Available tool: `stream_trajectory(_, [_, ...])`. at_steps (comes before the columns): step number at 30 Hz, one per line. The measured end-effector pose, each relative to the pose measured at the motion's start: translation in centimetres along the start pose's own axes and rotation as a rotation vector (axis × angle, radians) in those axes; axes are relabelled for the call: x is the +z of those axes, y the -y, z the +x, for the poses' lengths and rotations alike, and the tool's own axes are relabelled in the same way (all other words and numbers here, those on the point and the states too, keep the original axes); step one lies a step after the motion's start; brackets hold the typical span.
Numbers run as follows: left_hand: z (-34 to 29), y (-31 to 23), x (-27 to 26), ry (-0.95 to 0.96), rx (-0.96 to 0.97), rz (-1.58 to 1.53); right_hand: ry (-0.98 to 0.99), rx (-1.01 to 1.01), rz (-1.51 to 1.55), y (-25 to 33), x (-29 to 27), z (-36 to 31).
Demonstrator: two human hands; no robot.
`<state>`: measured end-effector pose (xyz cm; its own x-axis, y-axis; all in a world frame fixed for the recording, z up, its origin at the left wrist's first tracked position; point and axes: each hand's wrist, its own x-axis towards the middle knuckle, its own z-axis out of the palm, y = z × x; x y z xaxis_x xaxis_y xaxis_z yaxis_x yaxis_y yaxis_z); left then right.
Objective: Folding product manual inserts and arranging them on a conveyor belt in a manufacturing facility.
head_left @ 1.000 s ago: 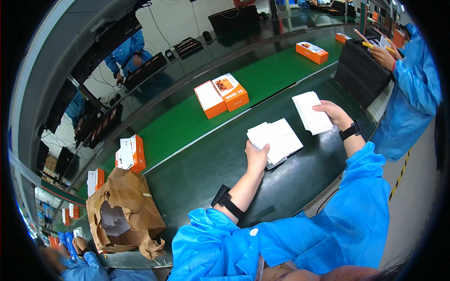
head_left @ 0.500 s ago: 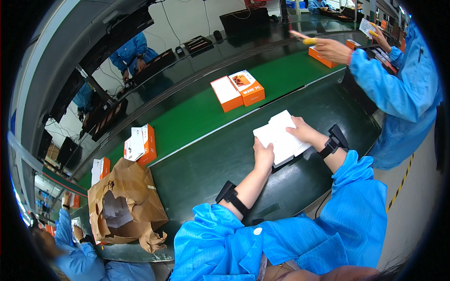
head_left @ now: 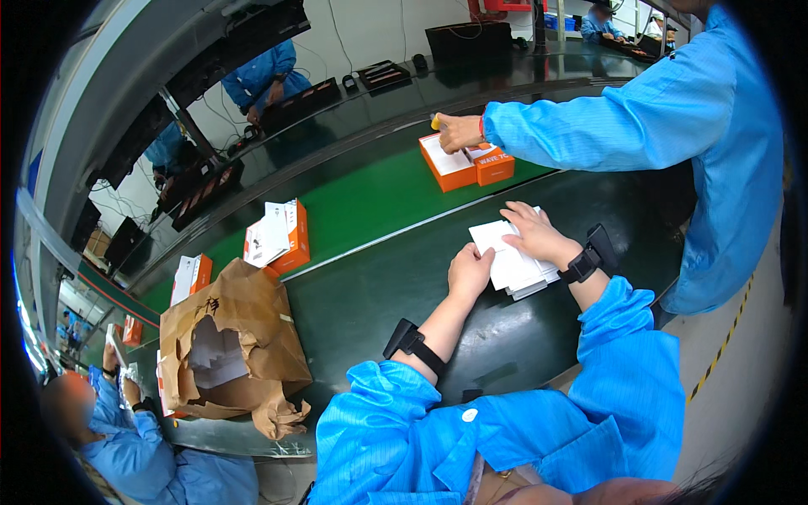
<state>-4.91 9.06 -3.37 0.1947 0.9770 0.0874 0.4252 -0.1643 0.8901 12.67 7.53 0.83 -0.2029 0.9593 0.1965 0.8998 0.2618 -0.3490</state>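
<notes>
A loose stack of white paper leaflets (head_left: 520, 271) rests on the dark green worktop in front of me, its sheets slightly fanned and uneven. My left hand (head_left: 470, 271) holds the stack's left side, thumb near the top edge, other fingers partly hidden. From the right, my right hand (head_left: 539, 234) grips the far end, with its thumb lying over the top sheet. Beyond the stack stand an orange box with a white inside (head_left: 446, 165) and a printed orange box (head_left: 496, 168), side by side. A co-worker's hand (head_left: 460, 133) reaches over them, with yellow on a fingertip.
A torn brown paper bag (head_left: 278, 324) with white papers inside stands to my left. Behind it, on the green belt (head_left: 358, 210), are orange boxes (head_left: 292, 244) with white leaflets on them. The co-worker's blue sleeve (head_left: 606, 130) crosses the far right. Another person (head_left: 139, 454) sits at lower left.
The co-worker's arm has swung left over the pair of boxes. My right hand has shifted across the leaflets' far end, and the top sheets are fanned differently. The whole view has turned slightly.
</notes>
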Motion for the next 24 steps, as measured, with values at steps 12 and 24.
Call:
stream_trajectory(12, [-1.0, 0.5, -5.6, 0.230, 0.181, -0.537, -0.284, -0.028, 0.599, 5.2, -1.3, 0.7])
stream_trajectory(24, [11.7, 9.1, -24.8, -0.969, -0.271, 0.889, -0.035, -0.084, 0.980, 13.4, 7.8, -4.1])
